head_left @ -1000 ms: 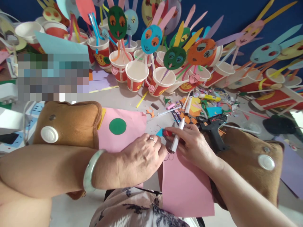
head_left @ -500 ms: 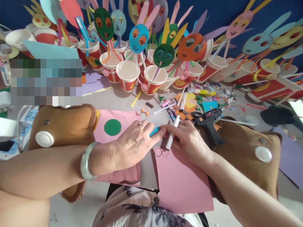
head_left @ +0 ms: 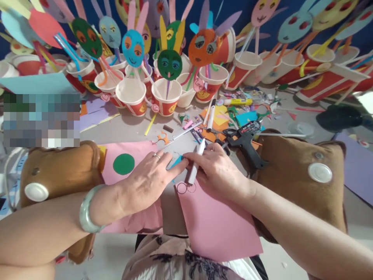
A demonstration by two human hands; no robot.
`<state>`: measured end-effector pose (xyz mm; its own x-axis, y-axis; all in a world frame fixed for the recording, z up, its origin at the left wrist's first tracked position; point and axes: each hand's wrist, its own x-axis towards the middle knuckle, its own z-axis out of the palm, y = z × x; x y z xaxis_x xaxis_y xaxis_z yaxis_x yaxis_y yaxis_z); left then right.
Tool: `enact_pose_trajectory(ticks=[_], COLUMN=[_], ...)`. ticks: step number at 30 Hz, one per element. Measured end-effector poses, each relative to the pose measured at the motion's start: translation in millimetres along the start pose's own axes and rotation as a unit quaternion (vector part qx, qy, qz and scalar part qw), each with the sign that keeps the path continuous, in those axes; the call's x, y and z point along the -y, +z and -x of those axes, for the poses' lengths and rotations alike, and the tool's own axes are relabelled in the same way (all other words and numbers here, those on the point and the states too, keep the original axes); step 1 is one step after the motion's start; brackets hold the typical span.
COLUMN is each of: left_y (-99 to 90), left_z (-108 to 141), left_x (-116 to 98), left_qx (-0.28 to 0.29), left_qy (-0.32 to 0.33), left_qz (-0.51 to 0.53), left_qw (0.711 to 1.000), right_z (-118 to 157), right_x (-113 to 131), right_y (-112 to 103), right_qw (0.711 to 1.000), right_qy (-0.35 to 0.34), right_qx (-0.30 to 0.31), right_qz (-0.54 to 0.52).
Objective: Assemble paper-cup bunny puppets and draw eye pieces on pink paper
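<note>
A small blue paper piece is between my two hands, mostly covered by fingers. My left hand, with a ring and a pale green bangle, pinches it from the left. In my right hand a white marker lies tilted between the fingers, and its fingertips also touch the blue piece. Below them a pink paper sheet with small drawn circles at its top edge reaches toward my lap. Under my left wrist lies another pink sheet bearing a green paper circle.
A black glue gun lies right of my hands. Paper scraps and another marker lie ahead. Paper cups with several paper-faced figures line the back. Brown cushions flank me. A yellow glue stick lies among the scraps.
The view has shifted, so most things appear further left. My hands stay close together around the blue piece, which shows at a slightly different tilt; the marker remains in my right hand.
</note>
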<state>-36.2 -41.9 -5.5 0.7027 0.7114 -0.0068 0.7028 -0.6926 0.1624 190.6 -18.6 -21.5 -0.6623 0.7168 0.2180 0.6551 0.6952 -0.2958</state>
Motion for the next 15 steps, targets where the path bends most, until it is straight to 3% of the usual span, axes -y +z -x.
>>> enact_pose_trajectory(ticks=[8, 15], left_y=[-7.0, -11.9], left_z=[2, 3], left_x=[1, 4], left_qx=[0.021, -0.014], left_qy=[0.019, 0.045], left_qz=[-0.002, 0.064], left_qw=[1.000, 0.997], right_z=[2, 12], right_x=[-17, -16], right_y=[-26, -47], right_qw=[0.998, 0.989], right_qy=[-0.010, -0.129], right_qx=[-0.025, 0.018], right_qz=[-0.060, -0.069])
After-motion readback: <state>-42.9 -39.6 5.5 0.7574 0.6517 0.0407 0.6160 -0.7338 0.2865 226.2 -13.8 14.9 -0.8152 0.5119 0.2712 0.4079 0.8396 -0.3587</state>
